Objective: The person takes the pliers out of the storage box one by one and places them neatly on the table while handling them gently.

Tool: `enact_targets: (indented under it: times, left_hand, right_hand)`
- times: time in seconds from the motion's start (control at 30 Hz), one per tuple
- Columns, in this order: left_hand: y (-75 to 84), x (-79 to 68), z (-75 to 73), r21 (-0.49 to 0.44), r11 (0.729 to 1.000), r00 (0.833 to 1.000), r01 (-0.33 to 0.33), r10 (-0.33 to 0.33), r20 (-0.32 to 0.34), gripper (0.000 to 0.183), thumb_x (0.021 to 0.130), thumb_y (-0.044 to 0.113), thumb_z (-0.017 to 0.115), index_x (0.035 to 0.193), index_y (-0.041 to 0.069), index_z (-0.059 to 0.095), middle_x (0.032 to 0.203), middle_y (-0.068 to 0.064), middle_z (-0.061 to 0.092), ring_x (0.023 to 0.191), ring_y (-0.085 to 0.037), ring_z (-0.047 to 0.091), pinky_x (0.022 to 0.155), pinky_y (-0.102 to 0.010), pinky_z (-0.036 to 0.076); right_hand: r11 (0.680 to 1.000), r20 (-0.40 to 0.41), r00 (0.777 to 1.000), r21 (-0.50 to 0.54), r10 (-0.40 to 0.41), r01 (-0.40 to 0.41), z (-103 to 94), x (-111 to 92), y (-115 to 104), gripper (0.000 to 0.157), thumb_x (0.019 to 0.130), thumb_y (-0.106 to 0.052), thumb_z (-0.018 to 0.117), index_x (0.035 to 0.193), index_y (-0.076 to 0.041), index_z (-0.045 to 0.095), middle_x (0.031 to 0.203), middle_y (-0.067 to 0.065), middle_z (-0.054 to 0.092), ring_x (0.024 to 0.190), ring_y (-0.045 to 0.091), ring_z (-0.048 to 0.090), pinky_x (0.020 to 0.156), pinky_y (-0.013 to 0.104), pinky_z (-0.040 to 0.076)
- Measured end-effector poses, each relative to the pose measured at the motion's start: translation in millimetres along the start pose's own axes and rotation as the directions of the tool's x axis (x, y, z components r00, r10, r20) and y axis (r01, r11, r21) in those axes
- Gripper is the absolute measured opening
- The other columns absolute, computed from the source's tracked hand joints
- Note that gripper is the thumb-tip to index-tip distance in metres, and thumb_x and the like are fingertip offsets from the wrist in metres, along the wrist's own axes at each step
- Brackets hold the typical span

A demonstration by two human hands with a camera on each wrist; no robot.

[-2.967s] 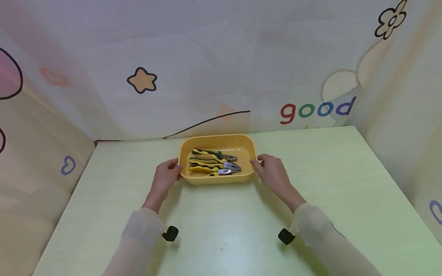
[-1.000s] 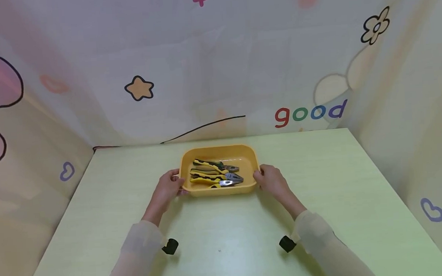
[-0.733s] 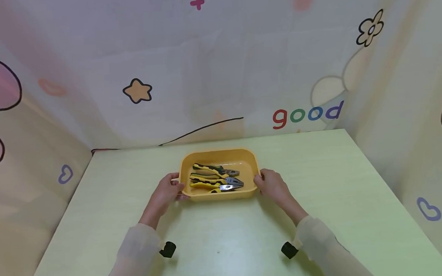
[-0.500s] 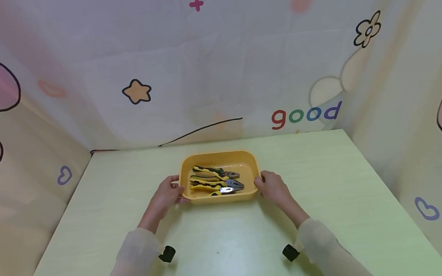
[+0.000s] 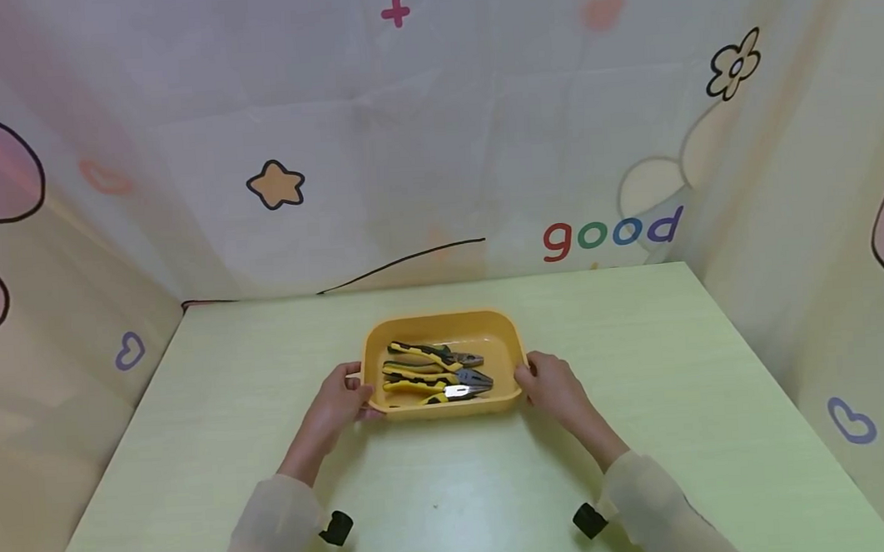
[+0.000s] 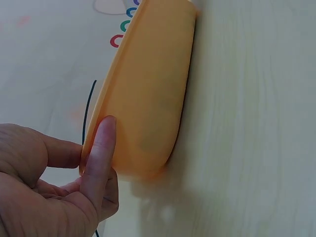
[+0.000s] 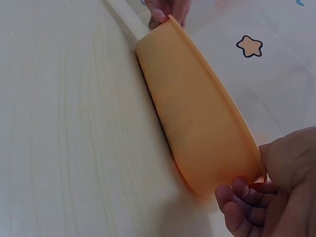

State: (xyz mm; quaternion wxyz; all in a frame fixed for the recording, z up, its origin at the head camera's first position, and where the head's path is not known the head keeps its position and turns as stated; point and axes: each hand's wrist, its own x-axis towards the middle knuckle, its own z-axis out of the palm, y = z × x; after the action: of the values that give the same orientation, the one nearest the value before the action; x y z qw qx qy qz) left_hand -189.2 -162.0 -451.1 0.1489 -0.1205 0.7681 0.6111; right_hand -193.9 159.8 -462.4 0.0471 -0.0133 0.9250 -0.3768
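1. Tray squarely between two hands in the head view! The left grip pinches its left end, the right grip its right; the long axis runs from one to the other, neither nearer. Aboard: several pliers, handles left, noses right.
2. Left wrist view: one finger against the outer wall, rim firmly held, pliers hidden behind the wall.
3. Over to the right wrist: fingers curl around the near end, left grip at the far end. Touching the counter? Can't tell.
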Motion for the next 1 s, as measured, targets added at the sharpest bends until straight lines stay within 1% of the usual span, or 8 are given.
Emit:
enact_targets:
  times: [0.2,0.37,0.5,0.63,0.77,1.0]
  left_hand:
    - [-3.2,-3.9,0.8,0.0,1.0,1.0,-0.013,0.013,0.008,0.051,0.105,-0.003,0.053,0.152,-0.006,0.033,0.119,-0.021,0.045,0.085,-0.025,0.067,0.077,-0.038,0.061]
    - [-3.3,-9.7,1.2,0.021,1.0,1.0,-0.007,0.007,0.021,0.05,0.105,-0.001,0.053,0.151,-0.006,0.033,0.117,-0.02,0.045,0.083,-0.024,0.067,0.079,-0.04,0.061]
    - [-2.5,-14.1,2.8,0.029,1.0,0.999,-0.01,0.009,0.035,0.049,0.106,-0.001,0.052,0.15,-0.006,0.032,0.116,-0.021,0.046,0.083,-0.023,0.067,0.078,-0.039,0.061]
    - [-1.2,-8.5,-1.1,0.038,0.999,0.998,-0.022,0.02,0.057,0.049,0.106,-0.001,0.052,0.15,-0.006,0.032,0.117,-0.021,0.046,0.083,-0.023,0.067,0.077,-0.038,0.061]
    - [-1.2,-4.9,-4.9,0.044,0.998,0.997,-0.037,0.034,0.072,0.05,0.105,-0.003,0.052,0.15,-0.007,0.032,0.117,-0.022,0.046,0.081,-0.023,0.068,0.076,-0.039,0.061]
    - [0.2,2.3,-13.5,0.092,0.996,0.996,-0.021,0.013,0.093,0.051,0.106,0.0,0.052,0.152,-0.005,0.031,0.117,-0.021,0.047,0.082,-0.023,0.068,0.075,-0.038,0.061]
  right_hand:
    - [1.0,-0.002,1.0,0.008,0.009,-0.009,1.3,-5,2,0.018,0.096,-0.015,0.05,0.083,-0.005,0.057,0.064,0.006,0.056,0.056,0.019,0.049,0.053,0.03,0.038]
    - [1.0,0.0,1.0,-0.001,0.003,-0.003,1.3,-11,2,0.017,0.096,-0.015,0.05,0.083,-0.006,0.057,0.065,0.005,0.056,0.057,0.018,0.049,0.053,0.029,0.038]
    - [1.0,-0.01,1.0,-0.006,-0.002,0.002,-0.8,-17,2,0.017,0.096,-0.014,0.05,0.083,-0.006,0.057,0.065,0.005,0.056,0.057,0.018,0.049,0.053,0.029,0.038]
    - [1.0,-0.03,1.0,-0.008,0.008,-0.008,0.3,-17,0,0.017,0.096,-0.014,0.051,0.082,-0.006,0.057,0.063,0.004,0.055,0.056,0.018,0.048,0.052,0.029,0.037]
    - [1.0,-0.032,0.999,-0.009,0.017,-0.018,1.7,-17,-3,0.018,0.095,-0.014,0.051,0.079,-0.007,0.056,0.062,0.003,0.055,0.056,0.018,0.047,0.053,0.029,0.037]
    - [0.999,-0.031,0.998,-0.003,0.048,-0.048,7.5,-19,-8,0.016,0.094,-0.014,0.051,0.079,-0.007,0.056,0.063,0.003,0.055,0.057,0.018,0.048,0.054,0.03,0.038]
